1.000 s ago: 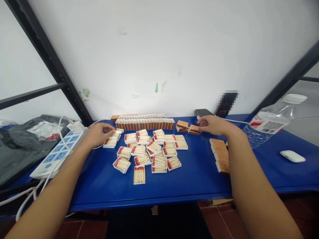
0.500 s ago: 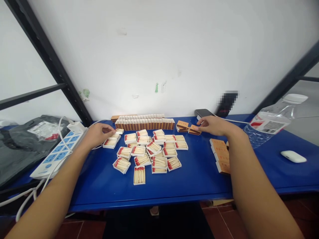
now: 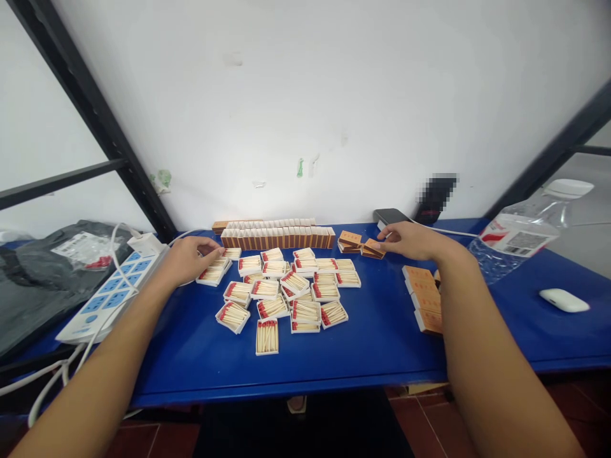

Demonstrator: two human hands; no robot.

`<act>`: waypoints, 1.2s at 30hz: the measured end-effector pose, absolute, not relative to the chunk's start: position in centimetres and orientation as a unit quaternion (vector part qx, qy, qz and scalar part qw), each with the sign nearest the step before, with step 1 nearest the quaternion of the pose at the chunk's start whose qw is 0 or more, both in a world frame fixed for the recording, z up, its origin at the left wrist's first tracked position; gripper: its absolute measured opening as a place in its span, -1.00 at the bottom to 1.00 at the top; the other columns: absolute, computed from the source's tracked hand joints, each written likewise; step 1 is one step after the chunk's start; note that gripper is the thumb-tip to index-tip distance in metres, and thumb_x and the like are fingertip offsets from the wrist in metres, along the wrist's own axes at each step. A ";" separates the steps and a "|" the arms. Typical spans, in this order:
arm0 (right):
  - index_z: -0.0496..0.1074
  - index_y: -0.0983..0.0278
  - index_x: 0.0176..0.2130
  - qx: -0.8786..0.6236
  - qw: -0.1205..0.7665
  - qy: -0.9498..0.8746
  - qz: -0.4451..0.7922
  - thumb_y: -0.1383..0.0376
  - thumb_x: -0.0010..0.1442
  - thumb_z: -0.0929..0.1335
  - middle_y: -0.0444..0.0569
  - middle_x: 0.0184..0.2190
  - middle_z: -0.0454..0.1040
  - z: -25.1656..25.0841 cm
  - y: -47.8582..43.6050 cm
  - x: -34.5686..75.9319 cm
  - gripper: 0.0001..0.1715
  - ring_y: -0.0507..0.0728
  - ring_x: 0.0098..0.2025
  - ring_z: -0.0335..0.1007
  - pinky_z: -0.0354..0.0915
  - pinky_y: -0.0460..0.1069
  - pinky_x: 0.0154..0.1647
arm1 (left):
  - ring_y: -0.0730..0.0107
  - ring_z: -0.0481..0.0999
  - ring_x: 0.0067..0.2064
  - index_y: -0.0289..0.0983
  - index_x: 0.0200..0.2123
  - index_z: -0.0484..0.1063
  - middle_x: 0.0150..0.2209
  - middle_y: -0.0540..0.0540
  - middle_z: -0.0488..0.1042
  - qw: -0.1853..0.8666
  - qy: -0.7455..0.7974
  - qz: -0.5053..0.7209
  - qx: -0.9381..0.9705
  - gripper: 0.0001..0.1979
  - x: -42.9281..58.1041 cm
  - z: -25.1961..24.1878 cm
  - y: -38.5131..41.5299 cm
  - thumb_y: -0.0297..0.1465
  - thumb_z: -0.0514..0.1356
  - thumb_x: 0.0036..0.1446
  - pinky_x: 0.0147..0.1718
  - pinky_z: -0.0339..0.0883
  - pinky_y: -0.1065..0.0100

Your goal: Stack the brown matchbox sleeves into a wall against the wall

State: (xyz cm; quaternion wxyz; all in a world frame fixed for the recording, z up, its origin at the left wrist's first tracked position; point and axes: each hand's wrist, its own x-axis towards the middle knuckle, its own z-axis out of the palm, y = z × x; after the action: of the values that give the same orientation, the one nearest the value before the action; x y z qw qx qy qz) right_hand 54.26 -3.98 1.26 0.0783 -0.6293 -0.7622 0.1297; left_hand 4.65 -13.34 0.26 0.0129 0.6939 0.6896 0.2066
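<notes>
My left hand is at the left of the matches, its thumb and fingers closed at the edge of a matchbox tray full of matches. Just below that hand lies a small stack of filled trays. Over on the right, the fingertips of my right hand pinch an orange matchbox. Close beside it, more orange matchboxes are piled. Several open trays of red-tipped matches spread across the middle of the blue table.
Rows of matchbox sleeves stand on edge along the wall. Closed matchboxes line up beside my right forearm. A plastic bottle and a white case are at right; a power strip with cables lies left.
The tray at my left fingertips has shifted slightly to the right. My right hand stays on its matchbox, almost unmoved.
</notes>
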 end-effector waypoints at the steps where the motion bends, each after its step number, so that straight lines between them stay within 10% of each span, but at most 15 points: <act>1: 0.57 0.24 -0.11 -0.630 0.079 -0.761 0.129 -0.13 0.15 0.39 0.11 -0.16 0.66 1.2 -4.0 54.3 -0.44 0.32 -0.14 0.58 0.44 0.11 -0.16 | 0.12 0.63 -0.17 -0.15 -0.23 0.67 -0.19 -0.08 0.70 0.007 0.689 0.212 0.693 -0.58 4.6 0.2 -13.3 0.01 0.16 0.19 -0.19 0.41 0.29; 36: 0.57 0.26 -0.11 -0.632 0.106 -0.753 0.149 0.01 -0.01 0.52 0.09 -0.12 0.65 1.0 -3.7 54.7 -0.46 0.29 -0.11 0.59 0.46 0.08 -0.13 | 0.05 0.62 -0.11 -0.18 -0.25 0.69 -0.15 -0.13 0.70 -0.018 0.639 0.220 0.737 -0.43 5.6 0.0 -13.8 0.11 0.06 0.28 -0.12 0.39 0.21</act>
State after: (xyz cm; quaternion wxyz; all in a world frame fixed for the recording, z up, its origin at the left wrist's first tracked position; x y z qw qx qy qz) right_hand 54.66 -3.74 1.02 0.1056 -0.6319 -0.7532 0.1493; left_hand 5.64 -13.76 -0.02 -0.0183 0.7366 0.6392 0.2202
